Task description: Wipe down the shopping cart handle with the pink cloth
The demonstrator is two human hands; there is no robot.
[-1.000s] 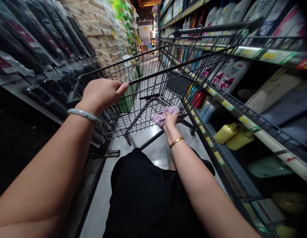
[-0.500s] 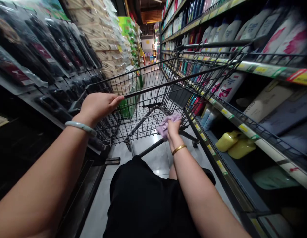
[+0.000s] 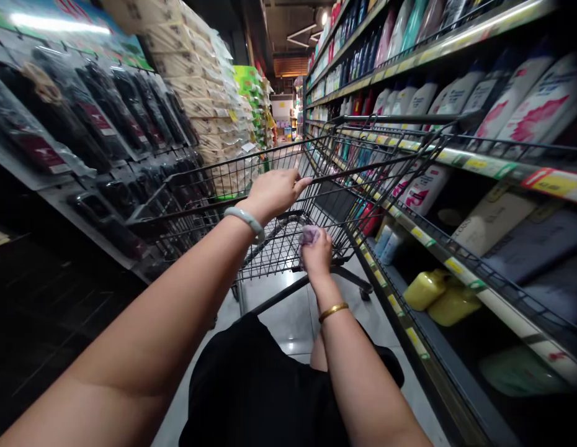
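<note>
A black wire shopping cart [image 3: 265, 264] stands sideways in front of me. My left hand [image 3: 275, 191], with a pale bangle at the wrist, is closed over the cart's upper side rail near the middle. Lower down and to the right, my right hand [image 3: 317, 251] grips a crumpled light purple cloth [image 3: 308, 236] against the cart's lower wire side. Part of the cloth is hidden by the fingers. A gold bracelet [image 3: 334, 311] circles my right wrist.
Shelves of shampoo bottles [image 3: 421, 102] line the right side, with yellow bottles [image 3: 428, 290] lower down. On the left hang packaged black items [image 3: 125, 93], beside stacked tan packages [image 3: 190, 81]. The tiled floor [image 3: 291, 316] shows beneath the cart.
My left hand has moved right along the cart's upper rail. My right hand has shifted slightly left and down, and the cloth is more bunched in it. The view has tilted up a little.
</note>
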